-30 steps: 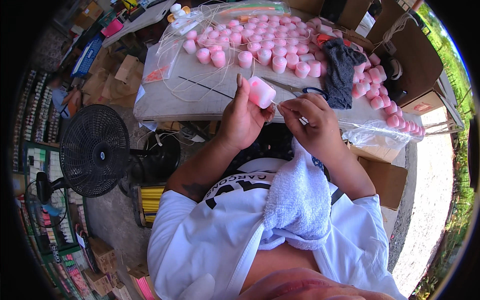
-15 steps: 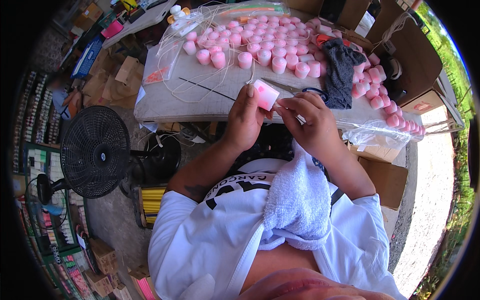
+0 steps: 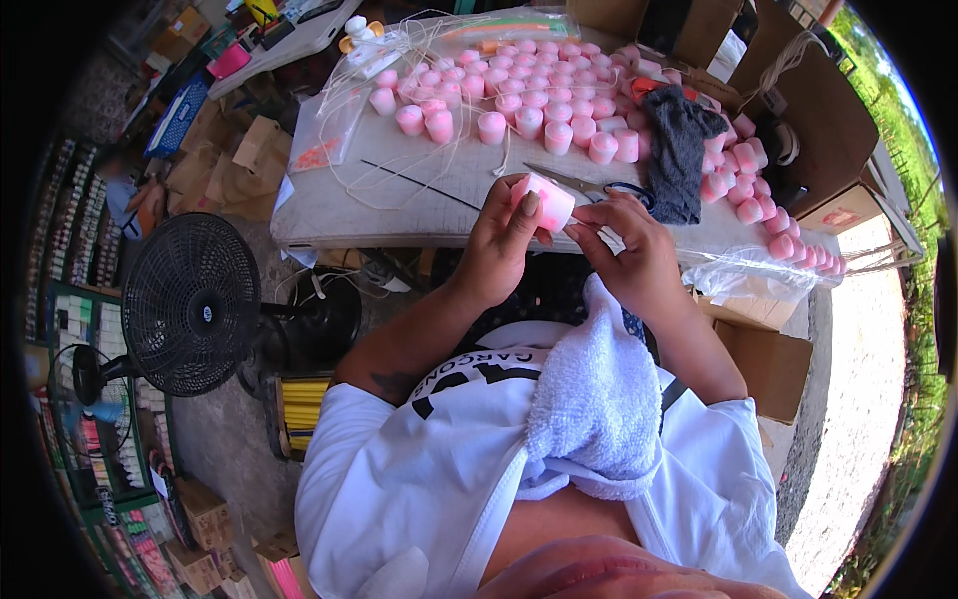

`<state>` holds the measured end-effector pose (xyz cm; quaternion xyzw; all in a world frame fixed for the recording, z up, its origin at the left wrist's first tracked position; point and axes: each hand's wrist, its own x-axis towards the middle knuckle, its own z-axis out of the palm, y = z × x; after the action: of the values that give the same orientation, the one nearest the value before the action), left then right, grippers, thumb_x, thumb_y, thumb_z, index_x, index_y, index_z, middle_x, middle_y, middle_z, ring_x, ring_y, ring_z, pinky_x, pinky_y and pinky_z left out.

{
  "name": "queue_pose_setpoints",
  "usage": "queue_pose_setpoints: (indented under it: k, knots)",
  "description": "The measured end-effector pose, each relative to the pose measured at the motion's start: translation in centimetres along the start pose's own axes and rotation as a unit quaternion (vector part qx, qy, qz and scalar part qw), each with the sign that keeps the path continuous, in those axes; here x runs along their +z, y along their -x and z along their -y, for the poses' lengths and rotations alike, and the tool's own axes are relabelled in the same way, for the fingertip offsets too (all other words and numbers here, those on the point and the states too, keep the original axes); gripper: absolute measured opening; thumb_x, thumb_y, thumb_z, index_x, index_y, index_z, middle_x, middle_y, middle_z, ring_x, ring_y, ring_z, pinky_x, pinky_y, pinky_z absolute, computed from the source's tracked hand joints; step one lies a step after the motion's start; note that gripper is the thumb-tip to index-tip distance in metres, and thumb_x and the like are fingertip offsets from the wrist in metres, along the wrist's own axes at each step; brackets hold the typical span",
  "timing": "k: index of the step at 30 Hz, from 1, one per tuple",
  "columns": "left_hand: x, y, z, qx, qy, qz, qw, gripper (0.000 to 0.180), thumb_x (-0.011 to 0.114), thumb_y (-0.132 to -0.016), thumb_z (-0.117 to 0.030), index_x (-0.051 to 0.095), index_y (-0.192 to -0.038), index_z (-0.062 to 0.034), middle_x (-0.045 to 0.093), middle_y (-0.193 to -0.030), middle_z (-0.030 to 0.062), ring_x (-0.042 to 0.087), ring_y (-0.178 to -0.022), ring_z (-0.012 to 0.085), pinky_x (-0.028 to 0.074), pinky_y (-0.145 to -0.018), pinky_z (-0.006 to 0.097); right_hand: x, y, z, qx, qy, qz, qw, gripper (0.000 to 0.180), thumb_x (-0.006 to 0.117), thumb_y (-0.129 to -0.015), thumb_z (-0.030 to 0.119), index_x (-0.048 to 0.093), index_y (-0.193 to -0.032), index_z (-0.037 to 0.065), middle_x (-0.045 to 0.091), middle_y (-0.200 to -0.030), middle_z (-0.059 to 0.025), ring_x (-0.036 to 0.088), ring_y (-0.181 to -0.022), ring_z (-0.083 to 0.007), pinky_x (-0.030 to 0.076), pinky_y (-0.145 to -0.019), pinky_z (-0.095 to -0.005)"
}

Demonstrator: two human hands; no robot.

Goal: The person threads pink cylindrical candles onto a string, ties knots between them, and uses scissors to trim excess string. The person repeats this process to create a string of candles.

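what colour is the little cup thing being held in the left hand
Pink, with a paler whitish end: the cup in the left hand, seen in the head view.

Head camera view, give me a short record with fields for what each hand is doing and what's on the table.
left hand: left hand grips a pink candle above the table edge
right hand: right hand touches the candle's near end with its fingertips
table: white table with rows of pink candles, scissors, a dark cloth, loose white string
beside table: black fan
on chest: white towel
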<state>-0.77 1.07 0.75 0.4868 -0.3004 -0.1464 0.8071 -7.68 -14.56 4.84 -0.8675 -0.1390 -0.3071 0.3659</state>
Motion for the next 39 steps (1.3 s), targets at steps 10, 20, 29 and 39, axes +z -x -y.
queue_pose_setpoints:
  k: [10, 20, 29, 39]
  knots:
    - [1.0, 0.5, -0.2, 0.006, -0.041, 0.001, 0.999, 0.038, 0.047, -0.096, -0.031, 0.04, -0.123, -0.0052, 0.05, -0.112, 0.0057, 0.053, -0.093, 0.0118, 0.045, -0.078, 0.027, -0.4, 0.4, -0.6, -0.039, 0.019, 0.001, 0.999, 0.016, 0.069, -0.074, 0.002, 0.064, -0.089, 0.005, 0.062, -0.077, -0.007, 0.059, -0.074, -0.0242, 0.044, -0.085, -0.038]
    - [1.4, 0.2, -0.7, 0.022, -0.041, 0.034, 0.998, 0.046, 0.052, -0.095, -0.024, 0.032, -0.131, -0.0026, 0.05, -0.118, 0.0069, 0.05, -0.1, 0.0099, 0.044, -0.083, 0.024, -0.2, 0.5, 0.1, 0.013, -0.003, 0.027, 1.0, 0.057, 0.075, -0.07, 0.014, 0.053, -0.121, 0.004, 0.06, -0.103, -0.0137, 0.056, -0.097, -0.0319, 0.04, -0.091, -0.0414]
    - [0.0, -0.2, -1.5, 0.043, -0.197, 0.029, 0.979, 0.035, 0.038, -0.1, -0.018, 0.051, -0.127, 0.0002, 0.054, -0.118, 0.0073, 0.052, -0.1, 0.0082, 0.042, -0.087, 0.022, 0.4, 0.9, -0.3, -0.037, 0.092, 0.025, 0.995, 0.055, 0.075, -0.07, 0.02, 0.054, -0.118, 0.005, 0.061, -0.106, -0.0117, 0.057, -0.101, -0.0268, 0.034, -0.1, -0.0473]
    - [-22.3, 7.2, -10.6, 0.105, -0.174, -0.407, 0.891, 0.041, 0.047, -0.095, -0.036, 0.058, -0.109, 0.0015, 0.062, -0.095, 0.0069, 0.055, -0.085, 0.0119, 0.042, -0.079, 0.027, -5.8, 2.3, -3.4, 0.076, 0.158, 0.141, 0.975, 0.051, 0.075, -0.066, 0.014, 0.06, -0.115, 0.017, 0.063, -0.103, -0.0033, 0.056, -0.105, -0.0225, 0.023, -0.104, -0.0531]
